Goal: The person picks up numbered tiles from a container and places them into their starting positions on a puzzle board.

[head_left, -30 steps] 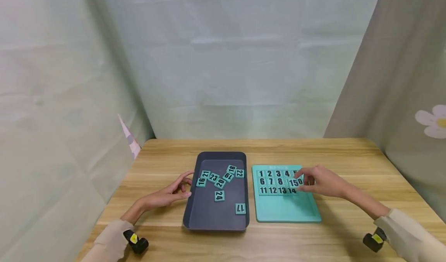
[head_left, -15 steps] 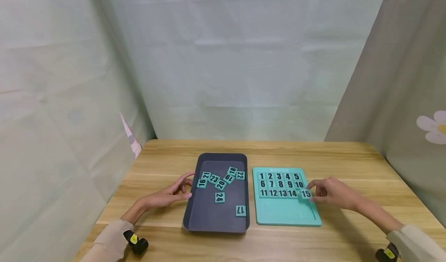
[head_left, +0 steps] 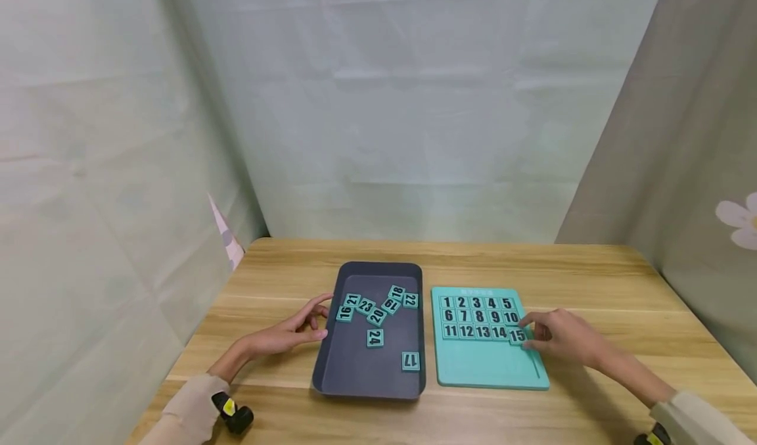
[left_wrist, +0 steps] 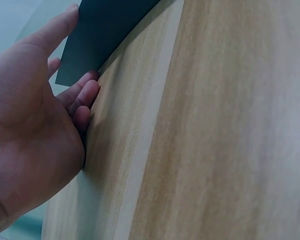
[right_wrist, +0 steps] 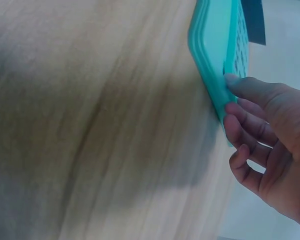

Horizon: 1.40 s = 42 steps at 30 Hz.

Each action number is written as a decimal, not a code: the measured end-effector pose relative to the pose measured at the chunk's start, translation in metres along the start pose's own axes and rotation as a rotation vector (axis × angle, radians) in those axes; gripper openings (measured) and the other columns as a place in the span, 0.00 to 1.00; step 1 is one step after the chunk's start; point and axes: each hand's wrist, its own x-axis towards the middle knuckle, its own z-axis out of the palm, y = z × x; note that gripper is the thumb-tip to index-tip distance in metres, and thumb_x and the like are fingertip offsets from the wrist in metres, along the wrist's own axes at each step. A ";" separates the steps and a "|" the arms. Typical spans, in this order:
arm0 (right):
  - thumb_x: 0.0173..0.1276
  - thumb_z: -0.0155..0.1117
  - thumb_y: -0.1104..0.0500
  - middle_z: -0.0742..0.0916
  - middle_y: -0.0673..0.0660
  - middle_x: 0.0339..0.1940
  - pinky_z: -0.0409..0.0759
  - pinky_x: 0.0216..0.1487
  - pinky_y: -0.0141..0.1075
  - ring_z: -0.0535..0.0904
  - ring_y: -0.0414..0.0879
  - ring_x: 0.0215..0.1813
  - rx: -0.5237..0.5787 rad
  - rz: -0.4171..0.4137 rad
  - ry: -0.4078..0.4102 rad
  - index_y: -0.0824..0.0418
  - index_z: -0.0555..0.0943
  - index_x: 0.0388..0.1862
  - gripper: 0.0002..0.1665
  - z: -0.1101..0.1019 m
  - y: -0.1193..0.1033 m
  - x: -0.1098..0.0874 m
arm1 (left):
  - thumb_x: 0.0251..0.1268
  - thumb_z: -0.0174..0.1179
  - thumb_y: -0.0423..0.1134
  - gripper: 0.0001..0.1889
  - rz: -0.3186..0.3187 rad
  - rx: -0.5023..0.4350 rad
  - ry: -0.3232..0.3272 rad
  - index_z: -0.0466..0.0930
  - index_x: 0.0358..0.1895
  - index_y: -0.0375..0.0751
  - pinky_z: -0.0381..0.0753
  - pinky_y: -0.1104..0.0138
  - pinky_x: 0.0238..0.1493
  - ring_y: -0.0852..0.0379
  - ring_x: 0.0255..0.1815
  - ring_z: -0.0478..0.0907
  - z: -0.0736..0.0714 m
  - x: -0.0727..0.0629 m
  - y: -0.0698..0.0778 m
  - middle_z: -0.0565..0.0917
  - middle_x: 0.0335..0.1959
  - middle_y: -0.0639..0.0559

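In the head view, my right hand [head_left: 570, 338] pinches a turquoise number tile marked 15 [head_left: 517, 336] between thumb and index finger. That tile lies slightly askew at the right end of the third row on a turquoise number board [head_left: 485, 369]. Tiles 1 to 14 fill the rows above and to its left. The thumb of my right hand shows at the board's edge in the right wrist view. At the left wall of a dark grey tray [head_left: 372, 382], my left hand [head_left: 284, 336] rests with relaxed fingers, its thumb at the rim.
Several loose tiles lie in the tray, among them tile 24 [head_left: 375, 338] and, near the right wall, tile 17 [head_left: 411, 361]. Tray and board stand side by side on a wooden table [head_left: 473, 419], a narrow gap between them. A pale curtain [head_left: 408, 103] hangs behind.
My right hand carried tile 15 from above the second row down to the right end of the third row, then shifted it slightly left beside 14. My left hand stayed at the tray.
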 end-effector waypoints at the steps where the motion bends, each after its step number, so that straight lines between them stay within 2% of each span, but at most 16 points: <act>1: 0.61 0.77 0.53 0.77 0.37 0.21 0.67 0.25 0.27 0.66 0.27 0.23 -0.002 0.000 0.008 0.60 0.87 0.46 0.18 0.001 0.001 0.000 | 0.80 0.54 0.45 0.38 -0.006 -0.003 -0.001 0.42 0.83 0.57 0.63 0.69 0.51 0.50 0.56 0.65 0.000 0.000 0.000 0.63 0.68 0.40; 10: 0.61 0.78 0.52 0.75 0.37 0.19 0.63 0.24 0.27 0.63 0.27 0.22 -0.003 0.030 0.078 0.57 0.87 0.45 0.16 0.006 0.003 0.001 | 0.80 0.54 0.44 0.38 -0.008 -0.016 -0.002 0.42 0.83 0.57 0.63 0.69 0.51 0.50 0.56 0.65 0.000 0.001 0.002 0.63 0.67 0.40; 17: 0.61 0.78 0.51 0.74 0.37 0.19 0.61 0.24 0.26 0.61 0.28 0.22 -0.025 0.033 0.075 0.56 0.87 0.45 0.16 0.005 0.000 0.001 | 0.80 0.54 0.44 0.38 -0.010 -0.018 -0.002 0.42 0.83 0.57 0.63 0.69 0.52 0.50 0.56 0.65 -0.001 0.001 0.001 0.63 0.67 0.40; 22: 0.62 0.77 0.51 0.74 0.36 0.19 0.62 0.24 0.26 0.62 0.27 0.22 -0.051 -0.003 0.059 0.55 0.88 0.45 0.15 -0.001 -0.015 0.007 | 0.80 0.55 0.44 0.38 -0.012 -0.018 -0.004 0.43 0.83 0.57 0.63 0.69 0.52 0.50 0.56 0.65 -0.001 0.001 0.001 0.63 0.67 0.39; 30: 0.66 0.74 0.54 0.75 0.37 0.19 0.64 0.23 0.26 0.63 0.27 0.21 -0.087 -0.111 0.024 0.55 0.88 0.44 0.10 -0.008 -0.050 0.035 | 0.80 0.55 0.44 0.38 -0.015 -0.008 -0.004 0.43 0.83 0.58 0.63 0.69 0.52 0.50 0.56 0.65 -0.001 0.000 0.001 0.64 0.67 0.40; 35: 0.68 0.73 0.54 0.79 0.37 0.19 0.67 0.23 0.26 0.67 0.26 0.22 -0.095 -0.179 0.009 0.55 0.88 0.44 0.09 -0.005 -0.070 0.056 | 0.80 0.55 0.45 0.38 -0.032 -0.007 -0.004 0.43 0.83 0.59 0.63 0.68 0.53 0.49 0.57 0.65 0.000 0.000 0.003 0.64 0.68 0.40; 42: 0.69 0.71 0.55 0.81 0.40 0.19 0.71 0.25 0.26 0.69 0.27 0.21 -0.073 -0.230 -0.031 0.55 0.88 0.45 0.09 0.003 -0.099 0.087 | 0.80 0.54 0.46 0.38 -0.045 -0.006 -0.007 0.42 0.83 0.60 0.63 0.65 0.53 0.48 0.57 0.64 -0.001 -0.001 0.004 0.63 0.68 0.40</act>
